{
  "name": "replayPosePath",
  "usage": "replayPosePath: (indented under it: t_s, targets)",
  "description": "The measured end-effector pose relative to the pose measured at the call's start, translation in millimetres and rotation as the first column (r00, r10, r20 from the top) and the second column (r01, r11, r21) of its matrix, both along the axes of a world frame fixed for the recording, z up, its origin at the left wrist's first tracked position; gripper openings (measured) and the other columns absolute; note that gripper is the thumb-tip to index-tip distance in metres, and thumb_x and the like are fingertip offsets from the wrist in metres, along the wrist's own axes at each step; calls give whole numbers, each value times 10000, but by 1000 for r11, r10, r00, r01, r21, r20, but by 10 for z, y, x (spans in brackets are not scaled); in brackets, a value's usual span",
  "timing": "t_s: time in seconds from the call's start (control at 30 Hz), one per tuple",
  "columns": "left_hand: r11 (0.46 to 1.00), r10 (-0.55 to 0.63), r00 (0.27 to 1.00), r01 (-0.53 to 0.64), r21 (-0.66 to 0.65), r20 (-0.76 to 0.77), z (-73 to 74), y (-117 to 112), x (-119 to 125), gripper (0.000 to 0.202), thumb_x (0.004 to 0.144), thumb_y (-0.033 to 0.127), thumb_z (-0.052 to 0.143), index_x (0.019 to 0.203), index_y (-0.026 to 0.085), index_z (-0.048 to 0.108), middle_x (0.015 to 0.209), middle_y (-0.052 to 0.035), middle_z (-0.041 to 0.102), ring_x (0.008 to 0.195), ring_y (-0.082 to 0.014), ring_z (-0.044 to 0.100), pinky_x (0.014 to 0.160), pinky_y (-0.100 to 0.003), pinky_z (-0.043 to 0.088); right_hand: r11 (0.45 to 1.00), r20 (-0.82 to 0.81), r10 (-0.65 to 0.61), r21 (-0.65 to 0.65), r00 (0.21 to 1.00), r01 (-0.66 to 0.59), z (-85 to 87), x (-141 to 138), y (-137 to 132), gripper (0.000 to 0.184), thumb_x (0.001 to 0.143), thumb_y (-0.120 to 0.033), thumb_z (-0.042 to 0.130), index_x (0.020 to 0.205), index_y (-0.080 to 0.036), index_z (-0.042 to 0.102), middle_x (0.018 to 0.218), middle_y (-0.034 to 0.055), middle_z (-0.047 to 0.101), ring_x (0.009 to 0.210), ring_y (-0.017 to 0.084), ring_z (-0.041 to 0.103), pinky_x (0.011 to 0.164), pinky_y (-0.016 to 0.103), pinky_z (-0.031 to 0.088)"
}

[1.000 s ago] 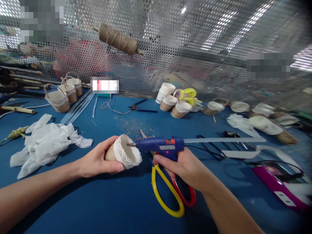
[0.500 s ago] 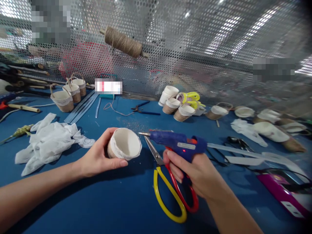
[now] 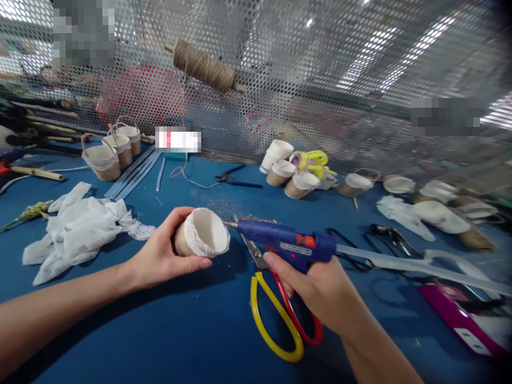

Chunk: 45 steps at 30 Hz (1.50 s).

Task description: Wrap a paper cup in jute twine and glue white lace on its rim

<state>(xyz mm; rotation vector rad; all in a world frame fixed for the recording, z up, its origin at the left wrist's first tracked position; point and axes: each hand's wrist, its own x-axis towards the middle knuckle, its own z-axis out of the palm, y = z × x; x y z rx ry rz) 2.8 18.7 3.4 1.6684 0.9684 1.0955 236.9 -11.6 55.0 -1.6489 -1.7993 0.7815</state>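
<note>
My left hand (image 3: pixel 168 248) grips a small cup (image 3: pixel 208 234) with a brown side and a white lace band round its rim. The cup is tilted, its mouth turned to the right. In my right hand (image 3: pixel 312 282) is a blue glue gun (image 3: pixel 280 237) with a small red light and a long clear glue stick (image 3: pixel 384 260) in its back end. The nozzle points left and lies close to the cup's rim; whether it touches I cannot tell. Beneath the glue gun, scissors (image 3: pixel 276 314) with one yellow and one red handle lie on the table.
White lace cloth (image 3: pixel 82 229) is heaped at left. Small handled buckets (image 3: pixel 102 161) stand behind it. Pliers (image 3: pixel 236 176) lie at the back, near more cups (image 3: pixel 302 185). At right are black cables (image 3: pixel 360 261) and a purple power strip (image 3: pixel 456 320). A twine spool (image 3: pixel 204 65) hangs on the mesh.
The glue gun has moved slightly left and down, bringing its nozzle near the cup's rim. My left hand has turned the cup a little more toward the right.
</note>
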Motion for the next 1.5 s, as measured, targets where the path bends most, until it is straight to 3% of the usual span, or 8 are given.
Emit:
replayPosePath:
  t_s: [0.2,0.4,0.5,0.6,1.1,1.33,1.5]
  targets:
    - [1000,-4,1000,5,25,-27,0,7,5,588,608,304,739,1076,184,406,1003,-53,588,897,-184,579,802,-297,484,993,74,29,112,997,-37,-2,1,28,361,750,-377,553,437,-250,428,392,-35,489,419,143,516,463,262,458]
    - [1000,8,1000,-8,10,-22,4,5,0,591,603,307,738,1071,184,398,1004,-67,585,902,-202,580,805,-328,489,996,43,36,74,998,-39,-9,5,29,264,750,-380,579,517,-262,544,428,-19,549,514,182,586,514,288,488]
    - [1000,12,1000,-12,12,-19,9,9,-2,587,604,313,738,1067,187,399,1004,-68,585,901,-206,580,804,-335,492,997,15,25,66,1000,-26,4,0,14,131,739,-361,607,661,-262,642,614,5,679,616,206,632,624,323,520]
    - [1000,15,1000,-15,16,-21,6,15,-3,582,603,317,739,1061,191,403,1001,-69,586,899,-212,583,804,-342,494,997,-3,18,70,1000,-18,10,-2,15,98,735,-344,620,741,-264,675,732,11,717,683,220,649,703,343,527]
    - [998,40,999,-39,51,-23,-19,36,-7,582,619,300,729,1079,198,386,1024,-59,568,914,-196,573,814,-329,484,1000,10,-26,12,1000,26,13,12,14,118,704,-367,632,679,-257,664,656,2,707,619,220,637,664,347,541]
    - [994,63,997,-58,94,-50,-25,44,-17,587,616,320,727,1082,203,389,1029,-66,578,921,-214,583,815,-349,484,1000,6,-12,16,1000,12,-11,22,25,106,708,-365,633,702,-265,666,678,6,706,652,224,643,713,357,535]
    - [990,94,995,-89,109,-44,-33,48,-22,595,611,326,729,1083,200,388,1018,-62,581,907,-205,586,806,-347,487,1000,12,6,7,1000,-7,-31,44,37,130,707,-366,636,621,-268,637,591,5,669,566,212,611,646,351,537]
